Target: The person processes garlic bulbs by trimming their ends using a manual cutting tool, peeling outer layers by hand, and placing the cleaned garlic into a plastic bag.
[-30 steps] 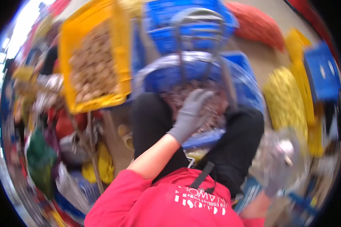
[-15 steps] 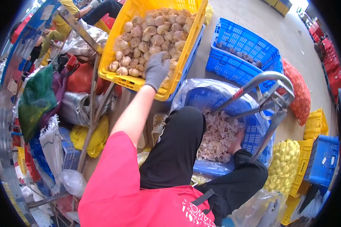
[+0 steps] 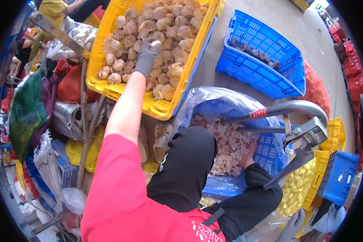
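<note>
My left hand [image 3: 148,57], in a grey glove, is inside the yellow crate [image 3: 93,66]. Its fingers are closed round a garlic bulb [image 3: 154,45], partly hidden by the glove. Many loose garlic bulbs [image 3: 127,28] fill the crate around it. At the lower right edge is my right hand [image 3: 293,226], also grey-gloved, with fingers stretched out and apart and nothing visible in them. It is near a clear plastic bag and a yellow net sack [image 3: 296,187]. Between my legs, a blue tub [image 3: 266,147] lined with plastic holds papery garlic skins [image 3: 229,141].
A metal cutter with tubular handles [image 3: 306,133] juts over the tub. Beyond stands a blue crate [image 3: 266,80] with some dark bulbs, beside a red net sack [image 3: 316,90]. More crates [image 3: 338,177] stack at right. A metal frame [image 3: 84,109] and bags crowd the left.
My left hand has moved left across the garlic and now has a bulb in its fingers. The view has shifted, and my right hand shows lower at the right edge.
</note>
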`<act>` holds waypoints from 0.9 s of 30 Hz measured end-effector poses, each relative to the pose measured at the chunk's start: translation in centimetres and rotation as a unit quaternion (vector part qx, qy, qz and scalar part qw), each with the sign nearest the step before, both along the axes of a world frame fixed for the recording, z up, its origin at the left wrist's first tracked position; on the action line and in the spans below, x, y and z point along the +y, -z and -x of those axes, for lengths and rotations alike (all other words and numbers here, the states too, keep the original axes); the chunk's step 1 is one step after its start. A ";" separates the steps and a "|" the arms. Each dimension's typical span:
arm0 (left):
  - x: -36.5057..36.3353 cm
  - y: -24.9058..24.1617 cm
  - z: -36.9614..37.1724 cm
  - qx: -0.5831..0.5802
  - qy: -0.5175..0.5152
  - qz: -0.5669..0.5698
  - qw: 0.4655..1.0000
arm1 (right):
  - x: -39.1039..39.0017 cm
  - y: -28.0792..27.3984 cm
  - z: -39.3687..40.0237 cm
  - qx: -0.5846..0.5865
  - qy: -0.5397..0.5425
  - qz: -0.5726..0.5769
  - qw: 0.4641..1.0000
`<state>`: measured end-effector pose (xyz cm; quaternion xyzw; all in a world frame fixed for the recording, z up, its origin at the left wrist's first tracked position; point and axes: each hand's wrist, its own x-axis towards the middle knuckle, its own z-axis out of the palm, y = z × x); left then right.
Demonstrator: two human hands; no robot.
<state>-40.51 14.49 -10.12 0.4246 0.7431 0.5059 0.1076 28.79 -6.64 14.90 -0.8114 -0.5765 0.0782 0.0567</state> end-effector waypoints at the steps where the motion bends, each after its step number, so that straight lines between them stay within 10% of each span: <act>1: -1.6 -4.1 -3.5 -0.218 0.013 -0.068 0.974 | 0.3 -0.1 0.6 -0.006 -0.016 -0.037 0.999; 3: -4.4 -6.7 -6.5 -0.524 0.167 -0.204 0.810 | 0.0 -0.2 1.2 -0.019 -0.049 -0.111 0.992; 4: -5.9 -8.4 -8.3 -0.584 0.216 -0.195 0.757 | -0.2 2.8 -4.8 0.235 0.067 -0.080 0.966; 9: -11.9 -13.2 -19.4 -0.766 0.314 -0.153 0.540 | 0.9 3.2 3.9 0.244 -0.019 -0.142 0.959; 11: -13.1 -13.3 -23.0 -0.787 0.338 -0.117 0.503 | 1.0 3.9 6.0 0.231 -0.125 -0.173 0.949; 15: -15.5 -14.2 -31.2 -0.631 0.333 -0.096 0.694 | 0.9 2.7 11.3 0.271 -0.223 -0.180 0.919; 17: -16.0 -14.6 -33.2 -0.816 0.340 -0.050 0.465 | 1.5 3.2 11.5 0.292 -0.276 -0.206 0.892; 22: -16.3 -14.2 -37.4 -0.812 0.347 0.008 0.469 | 3.5 5.6 10.3 0.163 -0.261 -0.250 0.918; 27: -15.2 -12.4 -38.4 -0.836 0.363 0.006 0.411 | 5.0 9.7 9.5 0.330 -0.197 -0.154 0.910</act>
